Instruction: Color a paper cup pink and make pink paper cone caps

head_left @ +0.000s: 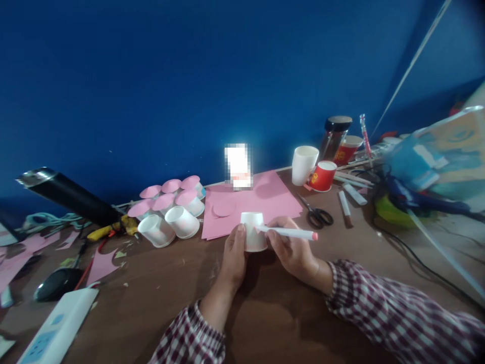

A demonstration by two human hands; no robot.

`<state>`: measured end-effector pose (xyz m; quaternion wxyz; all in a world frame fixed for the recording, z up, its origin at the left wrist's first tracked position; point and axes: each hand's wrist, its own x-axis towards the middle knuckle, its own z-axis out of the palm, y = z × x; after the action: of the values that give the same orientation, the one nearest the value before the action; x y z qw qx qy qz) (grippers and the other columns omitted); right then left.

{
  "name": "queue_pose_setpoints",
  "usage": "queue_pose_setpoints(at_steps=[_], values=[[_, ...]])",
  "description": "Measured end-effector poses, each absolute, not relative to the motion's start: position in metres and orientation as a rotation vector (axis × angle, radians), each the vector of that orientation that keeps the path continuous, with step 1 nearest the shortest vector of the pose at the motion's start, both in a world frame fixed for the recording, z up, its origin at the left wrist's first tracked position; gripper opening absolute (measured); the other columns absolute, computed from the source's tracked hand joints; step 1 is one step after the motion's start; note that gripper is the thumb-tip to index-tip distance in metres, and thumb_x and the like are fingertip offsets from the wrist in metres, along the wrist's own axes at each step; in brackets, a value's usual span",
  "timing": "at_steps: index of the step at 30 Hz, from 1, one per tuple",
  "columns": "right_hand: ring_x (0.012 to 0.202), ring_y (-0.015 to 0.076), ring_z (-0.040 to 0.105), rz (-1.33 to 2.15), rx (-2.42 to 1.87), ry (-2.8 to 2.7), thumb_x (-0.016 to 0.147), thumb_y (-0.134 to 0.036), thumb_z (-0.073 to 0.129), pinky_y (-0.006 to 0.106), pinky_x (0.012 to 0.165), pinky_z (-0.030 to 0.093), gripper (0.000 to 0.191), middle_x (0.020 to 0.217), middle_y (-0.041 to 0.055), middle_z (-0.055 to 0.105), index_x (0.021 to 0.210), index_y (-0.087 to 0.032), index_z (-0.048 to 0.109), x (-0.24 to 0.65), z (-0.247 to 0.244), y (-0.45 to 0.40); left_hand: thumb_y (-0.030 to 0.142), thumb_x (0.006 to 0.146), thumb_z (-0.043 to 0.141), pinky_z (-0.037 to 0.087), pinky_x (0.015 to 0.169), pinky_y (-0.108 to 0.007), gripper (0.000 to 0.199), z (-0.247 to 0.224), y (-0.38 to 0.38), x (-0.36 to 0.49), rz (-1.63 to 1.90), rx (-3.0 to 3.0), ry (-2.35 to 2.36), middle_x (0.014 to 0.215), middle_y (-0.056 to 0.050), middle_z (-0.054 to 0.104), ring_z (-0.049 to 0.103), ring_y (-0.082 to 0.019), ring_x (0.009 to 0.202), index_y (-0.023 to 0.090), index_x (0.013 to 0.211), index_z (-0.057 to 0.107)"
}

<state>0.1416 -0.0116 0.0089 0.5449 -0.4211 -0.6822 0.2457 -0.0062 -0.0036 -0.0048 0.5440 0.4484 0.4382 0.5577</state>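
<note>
A white paper cup (253, 238) stands in front of me, held from its left side by my left hand (233, 260). My right hand (295, 253) pinches a white marker pen (297, 233) with a pinkish-red end. The pen's tip points left at the cup's wall; whether it touches cannot be made out. Behind the cup lie pink paper sheets (261, 194) with a cut pink paper circle (223, 209) on top. Two more white paper cups (156, 231) sit to the left, before several cups topped with pink paper discs (187, 197).
At right are black-handled scissors (319, 217), a loose marker (345, 205), a red paper cup (323, 176), a white cup (302, 167) and a dark-lidded bottle (334, 136). A glue gun (424, 197) trails a cable. Left are a power strip (56, 323), pink scraps (102, 265) and a black cylinder (71, 197).
</note>
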Motion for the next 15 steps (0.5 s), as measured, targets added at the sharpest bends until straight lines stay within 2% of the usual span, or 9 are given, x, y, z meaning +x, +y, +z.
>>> queue_pose_setpoints(at_steps=[7,15], values=[[0.065,0.0163,0.059,0.543,-0.998,-1.622,0.094,-0.026,0.049,0.029,0.059,0.05,0.004,0.077,0.0024,0.06,0.094,-0.022,0.051,0.1414,0.0123,-0.0114,0.052,0.091,0.047,0.045,0.071,-0.028,0.04,-0.0058,-0.0038,-0.0079,1.303,1.083,1.051,0.079,-0.003,0.064,0.055,-0.016,0.072,0.015,0.084,0.063],[0.072,0.0181,0.063,0.559,-0.986,-1.586,0.094,-0.025,0.049,0.029,0.061,0.051,0.005,0.082,0.0042,0.063,0.096,-0.021,0.052,0.1416,0.0152,-0.0127,0.054,0.09,0.047,0.045,0.073,-0.03,0.045,-0.0061,-0.0049,-0.0066,1.302,1.07,1.048,0.088,-0.008,0.069,0.058,-0.019,0.076,0.014,0.091,0.067]])
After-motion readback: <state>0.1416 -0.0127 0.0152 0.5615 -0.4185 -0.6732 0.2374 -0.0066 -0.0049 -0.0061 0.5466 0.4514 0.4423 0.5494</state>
